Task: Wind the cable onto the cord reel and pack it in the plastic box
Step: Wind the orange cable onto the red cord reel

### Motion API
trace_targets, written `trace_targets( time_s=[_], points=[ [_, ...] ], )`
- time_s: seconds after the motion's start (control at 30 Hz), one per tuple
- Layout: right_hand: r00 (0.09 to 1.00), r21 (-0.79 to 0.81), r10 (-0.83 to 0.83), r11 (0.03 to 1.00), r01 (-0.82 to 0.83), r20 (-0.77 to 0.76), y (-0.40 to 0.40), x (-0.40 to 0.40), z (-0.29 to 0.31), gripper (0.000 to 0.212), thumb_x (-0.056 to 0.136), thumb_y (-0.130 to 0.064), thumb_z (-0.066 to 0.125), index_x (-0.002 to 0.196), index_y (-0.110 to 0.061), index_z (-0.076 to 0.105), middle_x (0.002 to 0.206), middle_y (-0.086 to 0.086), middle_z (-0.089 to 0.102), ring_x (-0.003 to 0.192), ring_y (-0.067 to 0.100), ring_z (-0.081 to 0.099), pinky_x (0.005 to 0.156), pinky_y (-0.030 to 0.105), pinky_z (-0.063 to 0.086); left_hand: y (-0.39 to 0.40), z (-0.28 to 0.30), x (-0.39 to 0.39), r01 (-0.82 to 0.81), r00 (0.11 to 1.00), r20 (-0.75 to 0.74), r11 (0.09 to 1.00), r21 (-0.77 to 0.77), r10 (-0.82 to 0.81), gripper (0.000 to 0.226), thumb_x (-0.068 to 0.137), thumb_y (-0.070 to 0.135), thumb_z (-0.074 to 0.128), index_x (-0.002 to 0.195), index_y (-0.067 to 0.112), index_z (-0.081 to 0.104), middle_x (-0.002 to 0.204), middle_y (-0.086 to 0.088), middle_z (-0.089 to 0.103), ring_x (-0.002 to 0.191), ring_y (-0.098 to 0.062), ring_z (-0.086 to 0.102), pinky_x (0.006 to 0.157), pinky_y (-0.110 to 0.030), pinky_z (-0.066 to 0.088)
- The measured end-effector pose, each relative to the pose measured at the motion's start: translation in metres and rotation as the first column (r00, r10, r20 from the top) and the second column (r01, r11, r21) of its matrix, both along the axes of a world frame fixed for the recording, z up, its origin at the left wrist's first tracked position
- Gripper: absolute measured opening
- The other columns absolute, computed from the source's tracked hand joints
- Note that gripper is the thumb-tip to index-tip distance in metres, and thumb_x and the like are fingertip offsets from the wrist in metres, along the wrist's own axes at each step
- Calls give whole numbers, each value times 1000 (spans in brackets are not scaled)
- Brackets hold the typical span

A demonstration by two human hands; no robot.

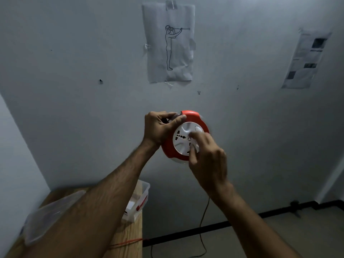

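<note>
I hold a round red cord reel point(193, 116) with a white socket face up in front of the wall. My left hand point(158, 127) grips its upper left rim, thumb across the edge. My right hand point(206, 159) has its fingertips pressed on the white centre disc, fingers bent. A thin dark cable point(203, 218) hangs from below the reel down to the floor. The clear plastic box point(144, 192) stands on the wooden table point(128, 237) at lower left, partly hidden by my left forearm. Its clear lid point(46, 218) lies on the table further left.
A red cord point(128, 243) lies across the table's right edge. Two paper sheets are taped to the grey wall point(74, 108). A black skirting strip point(214, 228) runs along the floor at right.
</note>
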State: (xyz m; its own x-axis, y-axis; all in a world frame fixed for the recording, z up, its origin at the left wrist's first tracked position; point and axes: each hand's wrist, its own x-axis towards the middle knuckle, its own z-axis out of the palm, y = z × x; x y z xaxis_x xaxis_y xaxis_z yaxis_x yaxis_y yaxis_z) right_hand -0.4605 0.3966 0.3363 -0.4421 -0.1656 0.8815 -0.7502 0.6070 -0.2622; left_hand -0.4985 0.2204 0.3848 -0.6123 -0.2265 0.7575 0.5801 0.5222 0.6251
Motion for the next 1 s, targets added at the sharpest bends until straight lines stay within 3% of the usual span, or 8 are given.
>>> trace_targets(
  time_s=[0.07, 0.2, 0.33, 0.5, 0.7, 0.8, 0.9, 1.0],
  points=[
    [994, 369, 31, 929, 8, -101, 15, -13, 4, 54, 82, 3, 75, 131, -16, 62, 137, 22, 53, 69, 26, 70, 52, 23, 57, -2, 2, 1, 19, 1000, 19, 999, -39, -18, 29, 82, 32, 86, 98, 8, 82, 86, -5, 80, 72, -13, 77, 65, -40, 64],
    [991, 716, 122, 697, -45, -56, 41, -25, 27, 72, 84, -4, 74, 145, -31, 47, 157, 21, 29, 80, 25, 67, 55, 28, 59, -6, 0, 3, 79, 996, 53, 993, -90, -74, 29, 84, 30, 84, 99, 6, 81, 88, -7, 80, 73, -14, 78, 65, -41, 65],
    [988, 801, 147, 596, -47, -51, 48, -26, 39, 63, 88, -15, 76, 141, -35, 50, 160, 18, 24, 96, 26, 67, 66, 30, 62, -1, -4, 3, 146, 987, 79, 986, -80, -140, 23, 86, 27, 82, 97, 8, 81, 87, -8, 80, 73, -18, 78, 65, -45, 65],
    [988, 790, 79, 610, 57, -132, 42, -25, 31, 69, 82, -15, 81, 143, -32, 54, 150, 26, 40, 94, 35, 71, 60, 35, 63, 1, -5, 1, 129, 989, 82, 990, -59, -124, 27, 85, 30, 83, 100, 7, 82, 90, -8, 81, 75, -18, 79, 66, -48, 65],
    [957, 672, 43, 721, 169, -287, 30, -26, 17, 58, 71, -23, 90, 126, -22, 70, 114, 30, 63, 70, 40, 71, 49, 43, 61, 7, -4, 5, 116, 991, 80, 987, -113, -107, 25, 84, 29, 83, 99, 9, 81, 89, -8, 81, 74, -16, 78, 66, -45, 65],
    [980, 537, -51, 830, 149, -193, 25, -31, 13, 67, 74, -34, 84, 136, -20, 62, 94, 24, 68, 56, 35, 66, 49, 39, 59, 7, -3, 5, 66, 996, 66, 993, -96, -60, 28, 84, 31, 84, 100, 8, 82, 89, -8, 80, 73, -16, 77, 66, -43, 64],
    [993, 301, -105, 947, 115, -49, 16, -30, 9, 63, 79, -48, 74, 132, -15, 64, 95, 19, 75, 66, 31, 72, 59, 37, 62, 11, -2, 5, 45, 999, 25, 997, -69, -43, 27, 84, 29, 84, 101, 8, 81, 90, -7, 80, 74, -13, 77, 66, -39, 64],
    [984, -140, -35, 988, 60, 174, 1, -18, 10, 59, 77, -48, 82, 122, -12, 67, 108, 9, 75, 85, 21, 74, 68, 22, 61, 16, -3, 4, 17, 1000, -25, 999, -38, -17, 29, 84, 30, 84, 101, 6, 81, 89, -7, 80, 74, -12, 77, 65, -37, 64]
  ],
)
